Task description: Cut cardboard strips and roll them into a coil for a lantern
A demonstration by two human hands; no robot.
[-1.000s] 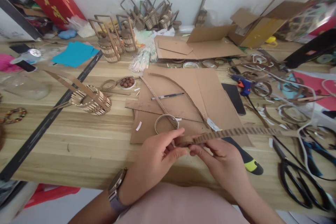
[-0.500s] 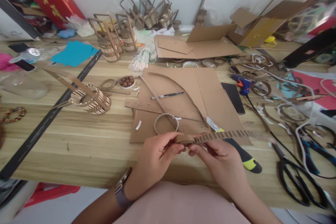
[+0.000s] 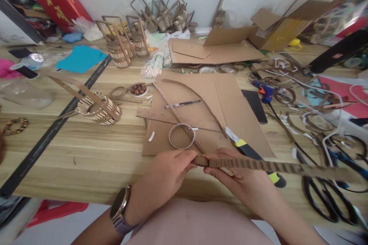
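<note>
Between my two hands is a corrugated cardboard strip [image 3: 253, 164], wound into a small coil at its left end. My left hand [image 3: 169, 168] pinches that coil between thumb and fingers. My right hand [image 3: 238, 178] grips the strip just beside the coil, and the long loose end stretches out to the right, over the scissors [image 3: 330, 199]. Just beyond my hands a round ring [image 3: 181, 136] lies on a flat cardboard sheet [image 3: 230, 115]. A utility knife [image 3: 250, 151] with a black and yellow handle rests partly on the sheet, beyond my right hand.
A small slatted bucket [image 3: 99, 109] with a tall handle stands at the left. A pen [image 3: 182, 104] lies on the cardboard, near a bowl of brown balls [image 3: 139, 90]. A blue glue gun [image 3: 263, 90], cables and strip scraps clutter the right side.
The strip's loose end has swung downward and nearer to me, now crossing above the scissors. My hands have turned the coil, and my left wrist has rotated so the watch face shows.
</note>
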